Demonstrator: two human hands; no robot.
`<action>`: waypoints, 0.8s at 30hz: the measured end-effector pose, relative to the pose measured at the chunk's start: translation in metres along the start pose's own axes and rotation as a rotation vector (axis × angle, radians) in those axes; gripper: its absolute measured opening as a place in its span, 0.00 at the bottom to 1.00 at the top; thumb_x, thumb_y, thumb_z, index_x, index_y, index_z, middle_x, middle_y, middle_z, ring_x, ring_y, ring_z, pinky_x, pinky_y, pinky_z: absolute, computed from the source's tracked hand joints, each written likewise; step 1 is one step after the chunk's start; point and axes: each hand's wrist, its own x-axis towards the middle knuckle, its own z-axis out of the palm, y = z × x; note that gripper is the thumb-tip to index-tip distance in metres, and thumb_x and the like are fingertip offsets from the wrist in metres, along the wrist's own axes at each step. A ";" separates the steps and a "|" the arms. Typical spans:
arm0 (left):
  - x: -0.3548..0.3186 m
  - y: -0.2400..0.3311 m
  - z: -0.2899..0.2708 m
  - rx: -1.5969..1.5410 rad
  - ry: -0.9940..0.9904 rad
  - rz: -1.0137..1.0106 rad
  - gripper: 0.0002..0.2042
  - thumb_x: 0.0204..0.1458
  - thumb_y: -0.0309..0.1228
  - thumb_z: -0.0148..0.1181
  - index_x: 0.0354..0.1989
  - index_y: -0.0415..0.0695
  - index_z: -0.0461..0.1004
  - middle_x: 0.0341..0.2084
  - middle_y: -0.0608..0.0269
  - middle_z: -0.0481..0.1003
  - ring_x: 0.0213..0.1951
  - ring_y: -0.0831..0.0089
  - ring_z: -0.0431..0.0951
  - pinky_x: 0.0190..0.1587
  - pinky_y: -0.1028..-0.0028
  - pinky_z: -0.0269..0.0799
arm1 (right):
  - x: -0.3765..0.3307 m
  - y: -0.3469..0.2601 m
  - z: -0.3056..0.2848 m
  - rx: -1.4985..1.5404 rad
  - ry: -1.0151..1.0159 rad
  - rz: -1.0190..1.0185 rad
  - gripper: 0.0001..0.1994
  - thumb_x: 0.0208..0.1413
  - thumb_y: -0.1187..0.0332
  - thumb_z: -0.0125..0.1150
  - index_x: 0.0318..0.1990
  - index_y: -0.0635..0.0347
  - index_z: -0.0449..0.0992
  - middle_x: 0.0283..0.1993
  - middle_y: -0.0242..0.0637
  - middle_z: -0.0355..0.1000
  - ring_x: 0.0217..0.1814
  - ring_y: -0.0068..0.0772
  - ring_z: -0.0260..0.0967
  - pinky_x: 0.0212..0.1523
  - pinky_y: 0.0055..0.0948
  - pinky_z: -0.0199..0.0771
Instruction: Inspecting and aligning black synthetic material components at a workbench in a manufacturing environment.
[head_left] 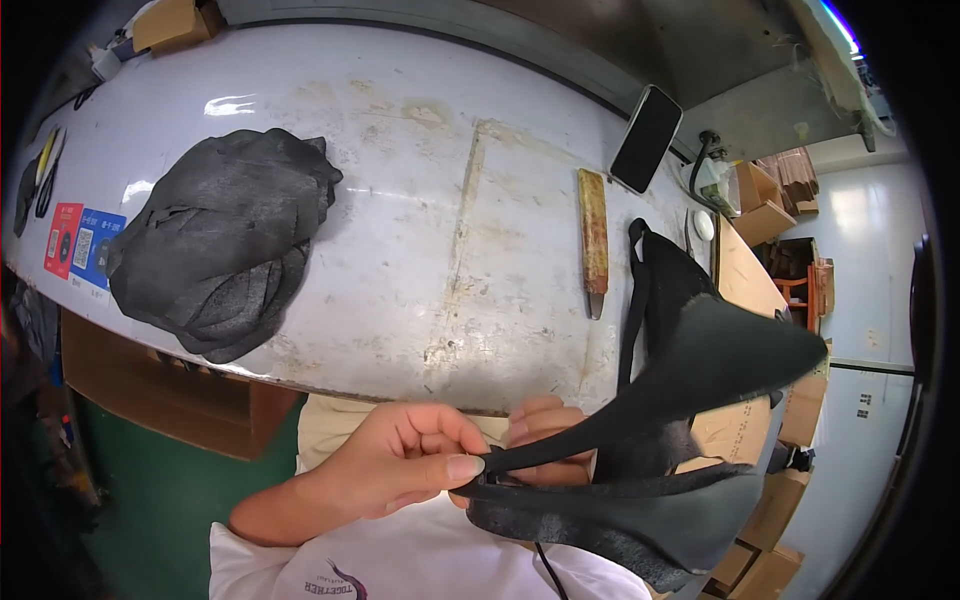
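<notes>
My left hand (405, 460) pinches the narrow end of a black fabric piece (640, 375) between thumb and fingers, near the table's front edge. The piece is soft, with wide curved flaps that spread out to the right. Just behind the narrow end, my right hand (548, 430) has its fingers curled against the same piece; the cloth hides part of that hand. Another black piece with a thin strap (640, 275) lies on the table beyond the flaps. To the left on the table sits a crumpled heap of black material (220, 240).
A taped tool with a metal tip (593, 245) lies on the white table (390, 260). A phone (646, 140) leans at the back right. Red (63, 240) and blue (97, 245) cards lie left. Cardboard boxes (765, 205) stand right; an open carton (170, 385) is below the table.
</notes>
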 end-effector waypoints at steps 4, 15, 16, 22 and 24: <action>0.003 0.007 0.008 0.051 0.010 -0.047 0.08 0.58 0.26 0.59 0.44 0.37 0.73 0.30 0.62 0.79 0.23 0.89 0.72 0.17 0.88 0.54 | -0.014 -0.003 0.000 0.052 0.112 -0.001 0.09 0.47 0.76 0.67 0.36 0.64 0.75 0.42 0.45 0.74 0.42 0.45 0.74 0.41 0.45 0.78; 0.005 0.007 0.011 0.095 -0.023 -0.046 0.09 0.57 0.25 0.60 0.44 0.37 0.73 0.29 0.62 0.79 0.17 0.91 0.67 0.16 0.88 0.52 | -0.028 -0.018 -0.013 0.065 0.090 0.113 0.19 0.48 0.76 0.69 0.50 0.62 0.77 0.49 0.44 0.75 0.49 0.43 0.74 0.53 0.40 0.72; 0.004 0.005 0.009 0.095 -0.019 -0.046 0.09 0.57 0.25 0.60 0.44 0.37 0.73 0.29 0.62 0.79 0.17 0.91 0.67 0.16 0.88 0.52 | -0.031 -0.017 -0.022 0.076 -0.046 0.161 0.21 0.49 0.76 0.68 0.53 0.62 0.76 0.50 0.44 0.75 0.51 0.43 0.74 0.55 0.38 0.71; 0.001 0.001 0.010 0.027 0.016 0.093 0.08 0.57 0.25 0.60 0.44 0.38 0.73 0.29 0.63 0.79 0.16 0.92 0.64 0.16 0.88 0.53 | -0.022 -0.025 -0.006 0.060 0.022 0.312 0.20 0.52 0.75 0.66 0.53 0.64 0.74 0.49 0.45 0.74 0.52 0.45 0.73 0.53 0.38 0.71; 0.000 0.005 0.009 0.208 0.001 -0.012 0.08 0.57 0.24 0.59 0.44 0.37 0.73 0.29 0.64 0.78 0.18 0.92 0.65 0.17 0.88 0.54 | -0.025 -0.019 0.005 0.061 0.220 0.302 0.13 0.51 0.76 0.65 0.46 0.63 0.76 0.46 0.46 0.73 0.48 0.44 0.73 0.49 0.40 0.72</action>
